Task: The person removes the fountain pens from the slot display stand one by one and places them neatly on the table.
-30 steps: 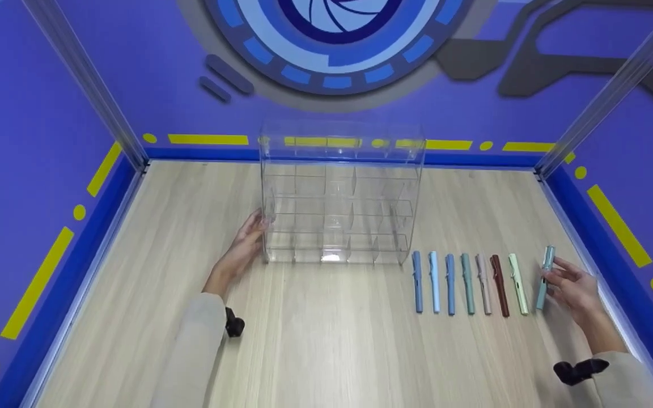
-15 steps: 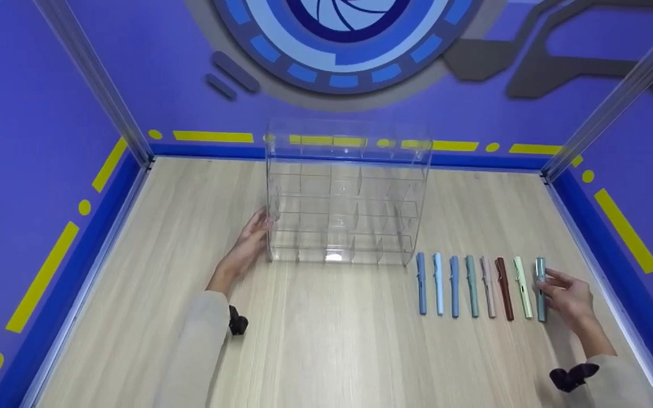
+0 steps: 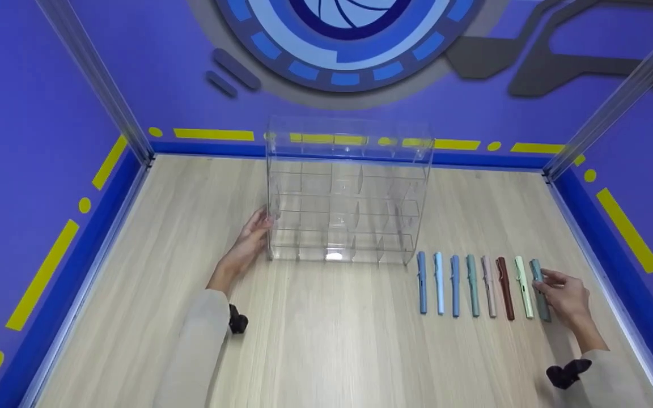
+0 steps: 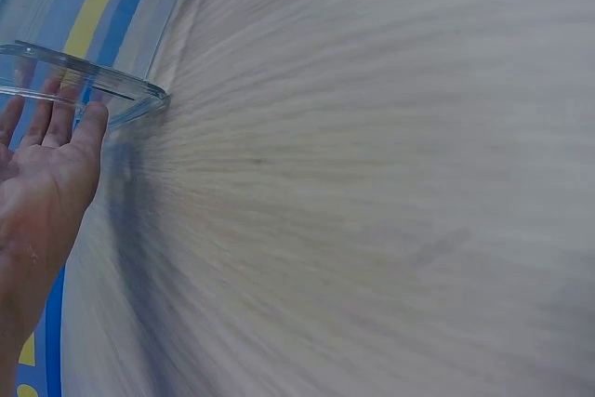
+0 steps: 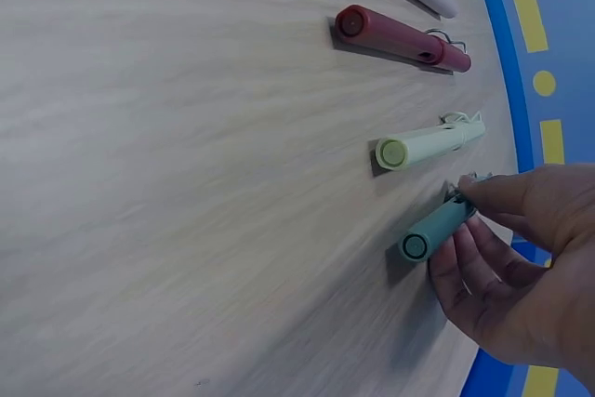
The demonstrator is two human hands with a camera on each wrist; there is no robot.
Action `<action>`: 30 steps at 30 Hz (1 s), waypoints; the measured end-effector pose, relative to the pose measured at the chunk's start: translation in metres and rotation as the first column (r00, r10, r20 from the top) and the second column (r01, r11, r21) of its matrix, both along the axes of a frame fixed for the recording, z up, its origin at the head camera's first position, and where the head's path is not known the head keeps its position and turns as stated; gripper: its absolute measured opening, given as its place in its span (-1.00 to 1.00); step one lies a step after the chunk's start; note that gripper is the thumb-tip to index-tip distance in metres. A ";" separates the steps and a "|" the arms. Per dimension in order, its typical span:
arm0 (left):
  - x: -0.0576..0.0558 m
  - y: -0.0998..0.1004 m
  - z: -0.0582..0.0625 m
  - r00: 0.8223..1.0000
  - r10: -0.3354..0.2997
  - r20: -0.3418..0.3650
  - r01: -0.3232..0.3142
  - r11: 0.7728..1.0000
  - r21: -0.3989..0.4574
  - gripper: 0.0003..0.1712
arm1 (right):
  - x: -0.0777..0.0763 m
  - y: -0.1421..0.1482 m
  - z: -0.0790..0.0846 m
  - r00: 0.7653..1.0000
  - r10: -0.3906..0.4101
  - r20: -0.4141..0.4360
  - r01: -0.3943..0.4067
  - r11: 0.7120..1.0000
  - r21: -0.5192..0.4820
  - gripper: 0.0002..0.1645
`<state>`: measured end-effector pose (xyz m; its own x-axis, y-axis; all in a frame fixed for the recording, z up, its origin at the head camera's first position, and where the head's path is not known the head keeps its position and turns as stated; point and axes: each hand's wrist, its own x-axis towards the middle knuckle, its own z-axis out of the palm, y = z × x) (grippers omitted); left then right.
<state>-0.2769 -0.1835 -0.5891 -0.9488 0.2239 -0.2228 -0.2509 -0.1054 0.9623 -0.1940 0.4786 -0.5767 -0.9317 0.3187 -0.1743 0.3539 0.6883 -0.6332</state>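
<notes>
At the right end of a row of pens, my right hand [image 3: 568, 297] pinches a dark teal pen [image 3: 541, 294] between thumb and fingers. In the right wrist view this pen [image 5: 437, 230] lies close over the tabletop, its cap end partly hidden by the thumb. Just left of it lies a pale green pen [image 3: 524, 289], then a dark red pen [image 3: 505, 289]. My left hand [image 3: 245, 243] touches the left side of a clear acrylic compartment rack [image 3: 342, 231]. Its fingers [image 4: 60, 123] look mostly straight against the rack's wall in the left wrist view.
Several more pens extend the row leftward: a pinkish-grey pen [image 3: 489, 288], a green pen [image 3: 473, 286] and a light blue pen [image 3: 439, 283] among them. The wooden tabletop [image 3: 326, 340] is bounded by blue printed walls [image 3: 20, 170] with metal corner posts.
My right hand has brought the teal pen leftward, beside the pale green pen, and its lower end now tilts to the right. The left hand stays at the rack.
</notes>
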 end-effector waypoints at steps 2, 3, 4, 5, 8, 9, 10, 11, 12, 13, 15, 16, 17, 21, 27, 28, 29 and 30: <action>0.000 0.000 0.001 1.000 0.005 0.004 -0.005 1.000 0.005 -0.08 | 0.001 0.000 0.000 1.000 0.011 -0.007 -0.011 0.999 0.042 -0.42; 0.000 0.000 0.001 1.000 0.006 0.004 -0.006 1.000 0.007 -0.09 | 0.001 0.000 -0.001 1.000 0.017 -0.014 -0.016 0.998 0.060 -0.43; 0.001 0.000 0.002 1.000 0.005 0.003 -0.005 1.000 0.007 -0.09 | 0.001 -0.001 -0.001 1.000 0.023 -0.019 -0.022 0.997 0.076 -0.43; 0.001 0.000 0.002 1.000 0.005 0.003 -0.005 1.000 0.007 -0.10 | 0.001 -0.001 -0.001 0.999 0.027 -0.025 -0.025 0.996 0.087 -0.44; 0.002 0.000 0.004 1.000 0.006 0.000 -0.006 1.000 0.008 -0.12 | 0.001 -0.001 -0.002 0.999 0.036 -0.033 -0.033 0.994 0.100 -0.45; 0.003 0.000 0.004 1.000 0.004 -0.004 -0.004 1.000 0.009 -0.13 | 0.001 -0.001 -0.003 0.999 0.036 -0.034 -0.032 0.995 0.099 -0.45; 0.003 0.000 0.004 1.000 0.003 -0.008 -0.003 1.000 0.009 -0.13 | 0.000 -0.001 -0.003 0.999 0.035 -0.032 -0.032 0.995 0.097 -0.45; 0.003 0.000 0.005 1.000 0.002 -0.012 -0.002 1.000 0.008 -0.13 | 0.000 -0.001 -0.004 0.999 0.033 -0.030 -0.030 0.995 0.099 -0.45; 0.003 0.000 0.005 1.000 0.001 -0.015 -0.001 1.000 0.007 -0.13 | -0.001 -0.001 -0.004 0.999 0.031 -0.029 -0.028 0.994 0.102 -0.45; 0.003 0.000 0.005 1.000 -0.001 -0.017 0.001 1.000 0.004 -0.13 | -0.002 -0.001 -0.004 0.999 0.027 -0.030 -0.023 0.994 0.103 -0.45; 0.003 0.000 0.006 1.000 -0.010 -0.022 0.010 1.000 -0.005 -0.12 | -0.003 0.000 -0.004 0.999 0.021 -0.028 -0.018 0.994 0.106 -0.45; 0.003 0.000 0.007 1.000 -0.015 -0.025 0.014 1.000 -0.011 -0.12 | -0.003 0.000 -0.004 0.999 0.024 -0.033 -0.020 0.994 0.110 -0.45; 0.002 -0.001 0.007 1.000 -0.019 -0.025 0.018 1.000 -0.018 -0.12 | -0.004 0.000 -0.005 0.999 0.027 -0.042 -0.022 0.993 0.113 -0.45; 0.000 -0.003 0.008 0.999 -0.028 -0.015 0.027 0.999 -0.041 -0.12 | -0.003 -0.002 -0.007 0.995 0.040 -0.092 -0.028 0.992 0.121 -0.47; 0.000 -0.002 0.009 0.999 -0.038 0.002 0.038 0.997 -0.068 -0.12 | 0.001 -0.002 -0.012 0.984 0.030 -0.177 0.001 0.985 0.174 -0.51; 0.001 -0.002 0.009 0.999 -0.039 0.004 0.039 0.997 -0.074 -0.13 | 0.001 -0.002 -0.012 0.982 0.031 -0.184 0.003 0.984 0.181 -0.51; 0.001 -0.003 0.009 0.999 -0.040 0.004 0.040 0.996 -0.075 -0.14 | 0.001 -0.002 -0.013 0.983 0.029 -0.181 0.003 0.984 0.177 -0.51; 0.001 -0.003 0.009 0.999 -0.035 0.003 0.035 0.996 -0.079 -0.16 | 0.001 -0.002 -0.013 0.985 0.027 -0.173 0.003 0.985 0.174 -0.50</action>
<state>-0.2761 -0.1865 -0.5797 -0.9403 0.2388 -0.2423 -0.2542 -0.0198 0.9669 -0.1925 0.4769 -0.5896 -0.9468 0.3183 0.0478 0.2398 0.7966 -0.5549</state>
